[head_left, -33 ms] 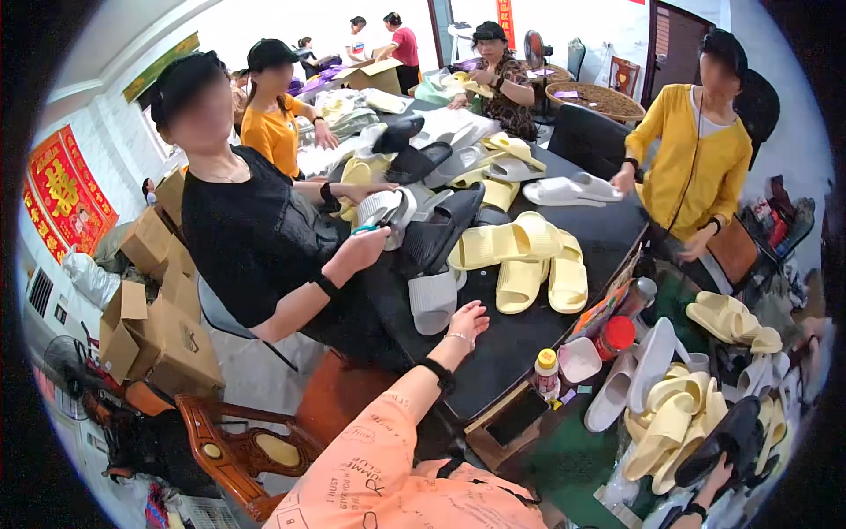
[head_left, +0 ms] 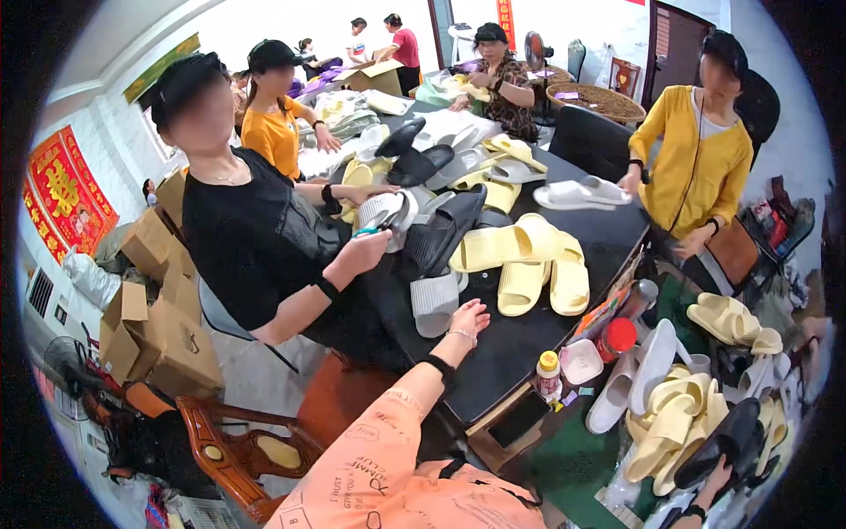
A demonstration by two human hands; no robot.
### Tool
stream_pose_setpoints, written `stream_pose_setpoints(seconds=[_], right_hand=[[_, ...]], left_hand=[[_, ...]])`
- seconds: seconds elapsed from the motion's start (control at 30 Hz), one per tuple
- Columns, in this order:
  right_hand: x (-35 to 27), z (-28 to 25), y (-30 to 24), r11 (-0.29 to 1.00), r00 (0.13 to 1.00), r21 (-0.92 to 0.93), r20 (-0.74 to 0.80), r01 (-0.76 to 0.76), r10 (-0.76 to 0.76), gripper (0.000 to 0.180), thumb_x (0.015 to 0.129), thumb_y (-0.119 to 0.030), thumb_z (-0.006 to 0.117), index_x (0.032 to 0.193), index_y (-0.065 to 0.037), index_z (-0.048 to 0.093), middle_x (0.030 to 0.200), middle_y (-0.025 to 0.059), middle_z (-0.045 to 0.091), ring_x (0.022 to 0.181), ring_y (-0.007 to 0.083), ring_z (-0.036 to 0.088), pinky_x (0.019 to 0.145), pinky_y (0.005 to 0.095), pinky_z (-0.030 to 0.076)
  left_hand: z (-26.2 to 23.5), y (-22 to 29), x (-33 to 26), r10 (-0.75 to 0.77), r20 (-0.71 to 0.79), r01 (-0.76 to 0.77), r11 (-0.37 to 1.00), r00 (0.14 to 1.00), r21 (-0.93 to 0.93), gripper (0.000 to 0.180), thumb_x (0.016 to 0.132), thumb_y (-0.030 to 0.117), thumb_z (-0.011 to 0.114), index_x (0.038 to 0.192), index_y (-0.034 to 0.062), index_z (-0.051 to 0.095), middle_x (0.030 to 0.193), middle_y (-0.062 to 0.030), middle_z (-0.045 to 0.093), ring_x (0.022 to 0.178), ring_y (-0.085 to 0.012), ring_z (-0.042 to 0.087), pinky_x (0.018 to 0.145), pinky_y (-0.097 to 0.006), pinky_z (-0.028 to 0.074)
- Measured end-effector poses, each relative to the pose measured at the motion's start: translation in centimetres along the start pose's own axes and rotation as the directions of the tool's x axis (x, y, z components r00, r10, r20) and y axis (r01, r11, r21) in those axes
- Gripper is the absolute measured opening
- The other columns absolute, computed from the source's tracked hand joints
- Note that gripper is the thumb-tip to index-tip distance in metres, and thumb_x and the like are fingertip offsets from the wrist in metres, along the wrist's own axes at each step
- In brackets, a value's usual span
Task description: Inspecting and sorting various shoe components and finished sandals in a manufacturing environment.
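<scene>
My left hand [head_left: 470,322] rests low over the black table [head_left: 493,361], palm turned up and fingers loosely apart, holding nothing. Just beyond it are a grey ribbed slipper [head_left: 434,307] and several pale yellow slippers [head_left: 520,289]. At the lower right, my right hand [head_left: 718,478] has its fingers on the edge of a black slipper [head_left: 724,445] and appears to grip it; part of the fingers is hidden. That slipper lies against a heap of yellow slippers [head_left: 667,432] on a green surface [head_left: 564,454].
A person in black holds a grey slipper [head_left: 381,212] and a small teal tool [head_left: 366,233]. Opposite, a person in yellow holds a white slipper [head_left: 577,195]. By the table's edge stand a yellow-capped bottle [head_left: 548,377], a red-lidded jar [head_left: 617,339] and an open drawer [head_left: 493,441].
The white slipper in the hand of the person in yellow has shifted slightly right and is lifted. The view has shifted a little; my hands look the same.
</scene>
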State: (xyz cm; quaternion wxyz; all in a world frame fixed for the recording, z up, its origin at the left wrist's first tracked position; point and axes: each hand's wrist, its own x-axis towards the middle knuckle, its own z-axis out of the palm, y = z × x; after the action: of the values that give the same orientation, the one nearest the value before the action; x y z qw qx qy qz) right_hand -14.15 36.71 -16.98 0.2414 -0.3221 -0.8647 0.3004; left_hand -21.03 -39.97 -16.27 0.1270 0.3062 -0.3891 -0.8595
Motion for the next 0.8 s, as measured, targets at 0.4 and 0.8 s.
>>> stream_pose_setpoints(seconds=[0.4,0.8], right_hand=[[-4.1,2.4,-3.5,0.987,0.972,0.097,0.212,-0.129,0.106,0.049,0.078,-0.031,0.052,0.104,0.01,0.045,0.102,0.0206,0.051,0.088,0.0291,0.049,0.08,0.0311,0.036],[-9.2,3.8,-3.0,0.994,0.988,-0.021,0.118,-0.103,0.105,0.044,0.075,-0.032,0.051,0.093,0.008,0.052,0.091,0.0251,0.053,0.081,0.0353,0.05,0.072,0.0395,0.039]], left_hand=[[1.0,2.3,8.0,-0.013,-0.172,0.012,1.0,0.985,-0.008,0.042,0.078,0.024,0.054,0.106,-0.002,0.038,0.103,-0.0129,0.043,0.094,-0.0271,0.045,0.075,-0.037,0.044],[-3.2,4.0,14.7,0.123,-0.122,-0.14,0.98,0.985,-0.141,0.043,0.074,0.03,0.054,0.111,0.0118,0.044,0.084,-0.0047,0.049,0.076,-0.0197,0.047,0.064,-0.035,0.042]])
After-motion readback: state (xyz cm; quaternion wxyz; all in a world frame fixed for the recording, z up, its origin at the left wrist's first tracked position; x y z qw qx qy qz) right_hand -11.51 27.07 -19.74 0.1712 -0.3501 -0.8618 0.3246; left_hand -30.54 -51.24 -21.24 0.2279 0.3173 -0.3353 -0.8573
